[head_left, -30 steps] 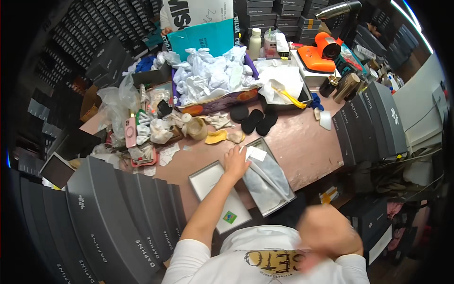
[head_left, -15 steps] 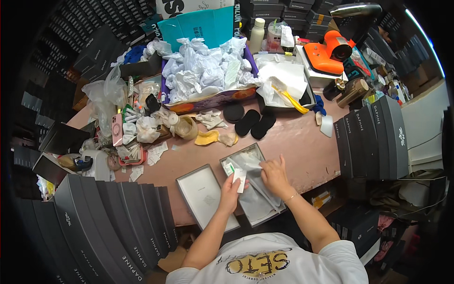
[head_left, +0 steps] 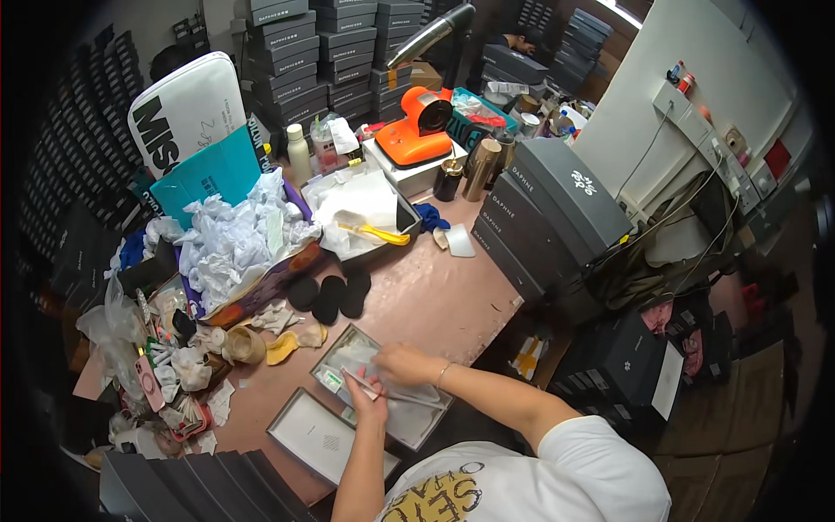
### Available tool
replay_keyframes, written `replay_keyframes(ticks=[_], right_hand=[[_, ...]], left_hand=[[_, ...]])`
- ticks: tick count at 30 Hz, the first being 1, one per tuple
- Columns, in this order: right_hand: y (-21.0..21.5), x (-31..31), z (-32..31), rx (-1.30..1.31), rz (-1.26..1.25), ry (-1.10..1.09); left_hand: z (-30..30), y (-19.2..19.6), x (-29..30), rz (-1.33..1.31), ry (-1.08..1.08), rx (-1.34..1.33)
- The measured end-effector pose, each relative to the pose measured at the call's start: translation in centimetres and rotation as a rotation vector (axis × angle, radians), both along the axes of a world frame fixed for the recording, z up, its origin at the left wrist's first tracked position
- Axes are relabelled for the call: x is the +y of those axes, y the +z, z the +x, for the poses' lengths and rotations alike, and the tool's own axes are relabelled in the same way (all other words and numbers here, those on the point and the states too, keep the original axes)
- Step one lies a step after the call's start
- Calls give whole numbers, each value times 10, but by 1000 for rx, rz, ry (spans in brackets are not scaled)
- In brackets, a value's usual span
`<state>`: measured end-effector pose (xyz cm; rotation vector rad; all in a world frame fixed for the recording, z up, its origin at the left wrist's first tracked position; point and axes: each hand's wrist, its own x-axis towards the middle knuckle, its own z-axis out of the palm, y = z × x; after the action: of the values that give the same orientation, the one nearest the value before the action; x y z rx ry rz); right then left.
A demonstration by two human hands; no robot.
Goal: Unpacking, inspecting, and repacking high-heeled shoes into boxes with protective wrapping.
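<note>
Resting in the left grip (head_left: 370, 400): white slip (head_left: 358, 383).

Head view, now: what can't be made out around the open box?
All in the head view:
- Contents of the open box: covered by pale wrapping, partly also by the hands.
- What, if anything, the right hand grips: hidden by the hand itself, slightly blurred.
- Face of the white card in the left hand: too small and slanted.
- Lower-left dark boxes: cut off by the bottom edge.
</note>
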<state>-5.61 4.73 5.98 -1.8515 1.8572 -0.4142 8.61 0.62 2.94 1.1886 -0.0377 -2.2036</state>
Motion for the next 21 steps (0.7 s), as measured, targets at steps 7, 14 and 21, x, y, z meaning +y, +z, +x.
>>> replay_keyframes(ticks=[7,14,21], right_hand=[[-19,1,26,161,149,76],[-6,-25,30,167,186,11],[50,-8,-25,-540,29,-193]], left_hand=[[41,-28,16,-359,-276,-290],[47,-32,13,-448,-409,-467],[44,-30,17,-357,-379,-475]])
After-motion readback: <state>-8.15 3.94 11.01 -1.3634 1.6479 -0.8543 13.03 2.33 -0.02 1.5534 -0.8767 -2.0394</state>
